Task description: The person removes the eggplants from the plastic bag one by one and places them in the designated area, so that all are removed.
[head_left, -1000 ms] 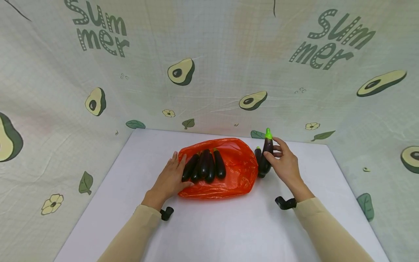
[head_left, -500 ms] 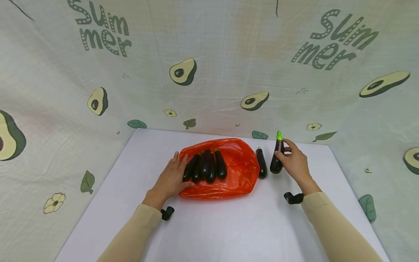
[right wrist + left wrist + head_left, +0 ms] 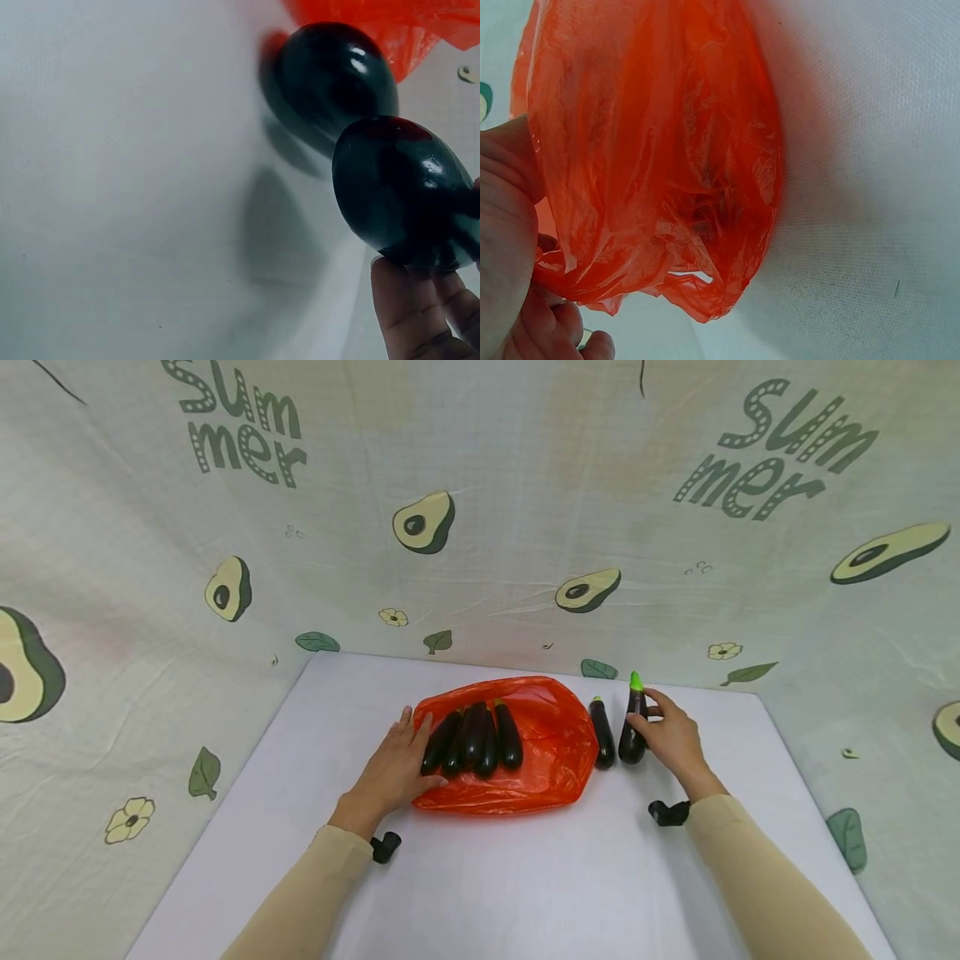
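Observation:
A red plastic bag [image 3: 551,777] lies on the table with its mouth open. Several dark eggplants [image 3: 474,735] sit side by side in its left part. My left hand [image 3: 393,764] holds the bag's left edge, thumb over the plastic; the left wrist view shows crumpled red film [image 3: 720,202] beside the palm. My right hand [image 3: 671,735] grips another eggplant [image 3: 632,739] around its side, green stem pointing away. In the right wrist view its rounded end [image 3: 405,187] hangs above the table, its shadow apart from it. One more eggplant [image 3: 602,735] rests against the bag's right side.
The white table [image 3: 495,885] reaches back to a printed cloth [image 3: 487,568] with avocado drawings, which also hangs at both sides. A small black camera mount [image 3: 667,813] sits at the right wrist, and a similar mount [image 3: 386,847] at the left wrist.
My right hand has carried its eggplant rightward, away from the one beside the bag, then lowered it slightly. My left hand has stayed at the bag's edge.

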### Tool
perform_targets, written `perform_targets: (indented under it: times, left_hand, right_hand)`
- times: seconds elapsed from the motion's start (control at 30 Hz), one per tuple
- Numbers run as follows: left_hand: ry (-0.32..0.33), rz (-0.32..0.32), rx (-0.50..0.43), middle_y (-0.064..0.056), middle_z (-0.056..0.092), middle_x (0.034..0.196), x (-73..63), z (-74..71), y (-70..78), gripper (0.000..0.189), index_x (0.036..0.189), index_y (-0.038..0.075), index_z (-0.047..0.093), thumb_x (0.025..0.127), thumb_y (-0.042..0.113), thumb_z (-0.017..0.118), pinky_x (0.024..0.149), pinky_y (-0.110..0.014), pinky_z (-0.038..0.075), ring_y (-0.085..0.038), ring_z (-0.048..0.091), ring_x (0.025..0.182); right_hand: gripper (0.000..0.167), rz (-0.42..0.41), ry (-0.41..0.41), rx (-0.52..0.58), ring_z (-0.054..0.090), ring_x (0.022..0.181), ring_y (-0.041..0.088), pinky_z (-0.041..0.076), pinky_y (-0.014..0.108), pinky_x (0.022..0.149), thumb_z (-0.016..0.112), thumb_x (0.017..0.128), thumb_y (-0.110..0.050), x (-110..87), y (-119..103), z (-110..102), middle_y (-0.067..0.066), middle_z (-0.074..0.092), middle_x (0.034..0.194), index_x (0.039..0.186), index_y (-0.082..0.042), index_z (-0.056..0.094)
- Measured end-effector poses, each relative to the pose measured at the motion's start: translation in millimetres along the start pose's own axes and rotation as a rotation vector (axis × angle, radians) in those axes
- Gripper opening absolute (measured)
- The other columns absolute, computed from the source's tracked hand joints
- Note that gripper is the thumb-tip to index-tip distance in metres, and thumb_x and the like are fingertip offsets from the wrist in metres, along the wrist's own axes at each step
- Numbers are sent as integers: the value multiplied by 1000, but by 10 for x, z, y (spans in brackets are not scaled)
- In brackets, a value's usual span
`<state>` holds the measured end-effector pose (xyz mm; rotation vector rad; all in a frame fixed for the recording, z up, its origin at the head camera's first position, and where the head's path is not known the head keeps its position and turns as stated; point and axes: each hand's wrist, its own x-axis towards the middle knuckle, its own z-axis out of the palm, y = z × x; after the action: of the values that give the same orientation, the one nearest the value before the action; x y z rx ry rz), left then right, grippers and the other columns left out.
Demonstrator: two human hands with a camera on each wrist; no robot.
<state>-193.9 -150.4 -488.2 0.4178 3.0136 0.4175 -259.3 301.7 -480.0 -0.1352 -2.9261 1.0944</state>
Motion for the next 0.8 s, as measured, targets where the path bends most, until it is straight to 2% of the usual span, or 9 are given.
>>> perform_targets:
  times: [0.13, 0.27, 0.43, 0.8]
  left_hand:
    - [-3, 0, 3, -22, 21, 174, -1, -3, 1, 114, 169, 5, 18, 87, 51, 83, 130, -56, 21, -39, 5, 165]
    - [-6, 2, 10, -23, 21, 174, -2, -3, -1, 114, 169, 4, 18, 88, 51, 83, 130, -55, 20, -39, 6, 165]
    - [0, -1, 16, -23, 21, 174, -2, 7, -3, 114, 169, 4, 19, 87, 51, 83, 130, -55, 22, -39, 6, 165]
    - [3, -8, 15, -22, 21, 174, -13, 14, 2, 114, 169, 5, 19, 88, 51, 83, 130, -56, 22, -39, 6, 165]
  right_hand:
    - [72, 28, -29, -24, 67, 113, 44, 62, 44, 83, 61, 105, -37, 34, 36, 37, 34, 56, 145, 164, -6, 35]
    - [71, 30, -51, -48, 66, 111, 44, 59, 47, 86, 60, 105, -38, 61, 96, 81, 34, 56, 145, 163, -5, 35]
    - [70, 30, -66, -59, 62, 117, 48, 56, 56, 94, 59, 104, -38, 85, 159, 135, 35, 56, 146, 162, -5, 37]
    - [69, 54, -71, -57, 60, 121, 49, 53, 60, 100, 58, 105, -41, 109, 216, 216, 34, 56, 145, 160, -4, 40]
